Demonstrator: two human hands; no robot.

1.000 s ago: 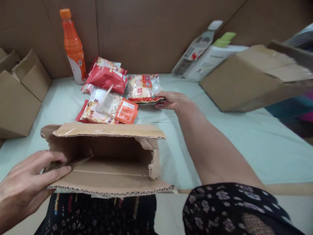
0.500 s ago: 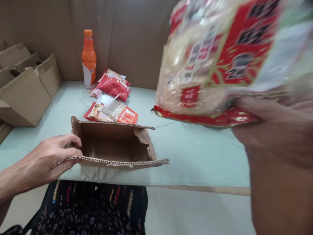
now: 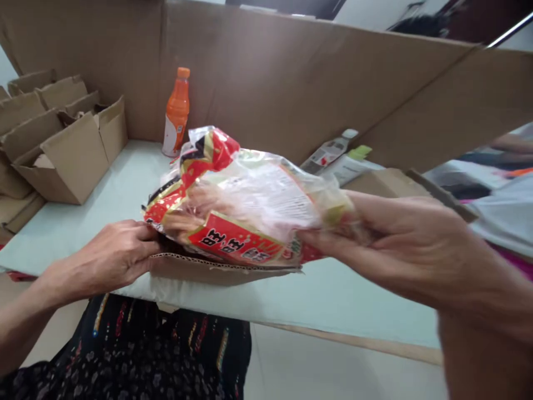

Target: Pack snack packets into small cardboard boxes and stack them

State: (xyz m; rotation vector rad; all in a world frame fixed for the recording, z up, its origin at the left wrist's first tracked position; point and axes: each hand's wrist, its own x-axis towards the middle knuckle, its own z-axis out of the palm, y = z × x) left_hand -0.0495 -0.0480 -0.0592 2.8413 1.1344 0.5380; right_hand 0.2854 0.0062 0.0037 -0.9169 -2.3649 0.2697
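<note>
My right hand (image 3: 387,244) is closed on one end of a red and clear snack bag (image 3: 258,194), which appears to hold pale rice crackers. The bag lies slantwise over the mouth of a small open cardboard box (image 3: 208,272), its lower side at the front edge; I cannot tell how deep it reaches in. My left hand (image 3: 116,253) pinches the box's left end. The bag covers the inside of the box and the small packets behind it.
An orange drink bottle (image 3: 177,114) stands at the back by a cardboard wall (image 3: 258,78). Several open boxes (image 3: 79,150) are at the left. On the right are a clear bottle (image 3: 331,150), a white tube (image 3: 352,166) and another box (image 3: 387,183). Another person's arm (image 3: 516,144) shows at the far right.
My right hand has brought the bag from the upper right down and left, onto the box opening. My left hand keeps its hold on the box. The view has swung to the right.
</note>
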